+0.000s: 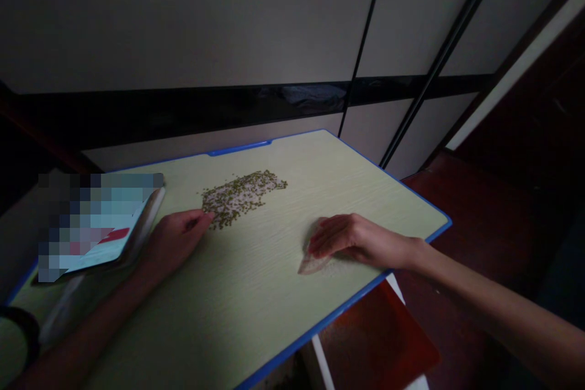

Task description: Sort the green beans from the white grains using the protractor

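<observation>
Small green beans [223, 207], mixed with pale grains, lie in a thin layer on the pale yellow-green tabletop [256, 292]. My left hand [180, 236] rests at the layer's near left edge, thumb and fingers drawn together in a pinch; whatever sits between the fingertips is too small to make out. To the right, my right hand [342, 236] bends down with its fingers pressed together over a flat, pale pinkish patch [313, 264]. I cannot tell whether that patch is loose grains or a thin sheet. The right fingertips are partly hidden.
A tablet [109, 244] with a lit screen stands tilted at the left, beside my left forearm. The table has a blue edge [402, 183]. Cabinet doors [205, 24] rise behind it. Below the front edge is a red-topped stool [375, 335].
</observation>
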{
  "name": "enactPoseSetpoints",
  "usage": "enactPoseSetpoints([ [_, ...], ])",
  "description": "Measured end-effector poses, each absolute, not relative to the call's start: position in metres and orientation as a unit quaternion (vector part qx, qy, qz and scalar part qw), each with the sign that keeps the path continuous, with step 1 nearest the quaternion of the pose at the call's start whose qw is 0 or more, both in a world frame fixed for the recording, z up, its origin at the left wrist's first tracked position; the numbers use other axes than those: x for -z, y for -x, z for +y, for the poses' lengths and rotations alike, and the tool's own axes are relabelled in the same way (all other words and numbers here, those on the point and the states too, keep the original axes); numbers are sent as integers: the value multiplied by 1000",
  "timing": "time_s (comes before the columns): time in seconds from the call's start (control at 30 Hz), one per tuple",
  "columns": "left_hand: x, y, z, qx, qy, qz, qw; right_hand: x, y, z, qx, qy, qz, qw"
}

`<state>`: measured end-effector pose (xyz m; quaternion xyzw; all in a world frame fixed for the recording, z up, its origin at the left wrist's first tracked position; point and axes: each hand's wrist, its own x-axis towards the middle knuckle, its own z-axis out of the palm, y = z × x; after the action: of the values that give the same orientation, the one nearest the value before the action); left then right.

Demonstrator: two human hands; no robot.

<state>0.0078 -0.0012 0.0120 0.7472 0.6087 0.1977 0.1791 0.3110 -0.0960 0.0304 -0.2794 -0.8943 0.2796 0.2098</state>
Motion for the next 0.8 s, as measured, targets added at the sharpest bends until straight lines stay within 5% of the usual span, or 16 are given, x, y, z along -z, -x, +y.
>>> enactPoseSetpoints([
  [0.5,-15,-7,-2,-191,-753,606,168,-48,-345,-144,-244,321,-900,168],
  [0.67,-15,-7,-2,-187,-754,606,171,-64,-353,-112,-244,414,-844,237],
  [0.8,-13,-7,0,-180,-754,607,172,-46,-363,-75,-390,446,-747,300],
])
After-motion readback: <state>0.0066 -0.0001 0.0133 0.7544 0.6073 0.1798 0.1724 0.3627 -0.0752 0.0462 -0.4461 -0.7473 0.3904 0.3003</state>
